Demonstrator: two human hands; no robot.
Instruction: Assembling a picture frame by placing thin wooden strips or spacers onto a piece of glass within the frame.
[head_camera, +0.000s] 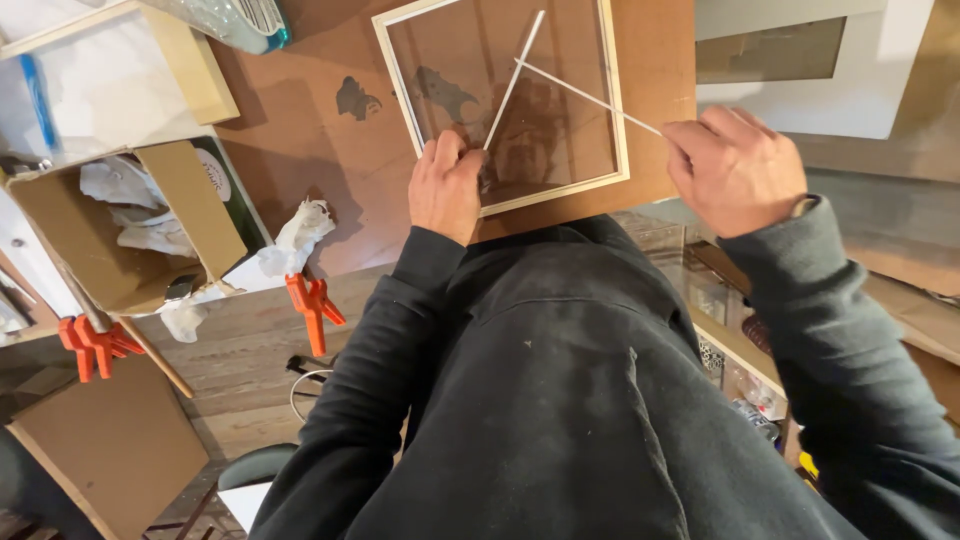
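Frame (502, 100): pale bare wood, matt; pane glossy, reflective glass. Sticks (585, 96): thin, pale, smooth wood. Board (320, 150) beneath: brown, matt, stained. Box (190, 215) at 9 o'clock: matt cardboard, crumpled white paper inside. Clamps (312, 305): orange plastic, smooth. Sleeves (830, 330): dark matt cloth, dusty.

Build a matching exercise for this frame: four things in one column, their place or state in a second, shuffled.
Things:
1. left hand
2. right hand
3. orange clamp
4. cardboard box

Places or states:
A. open, crumpled white paper inside
B. at the frame's near edge, gripping one thin white stick
C. right of the frame, holding the other stick
D. on the table edge, below crumpled paper

Pairs: 1-B, 2-C, 3-D, 4-A
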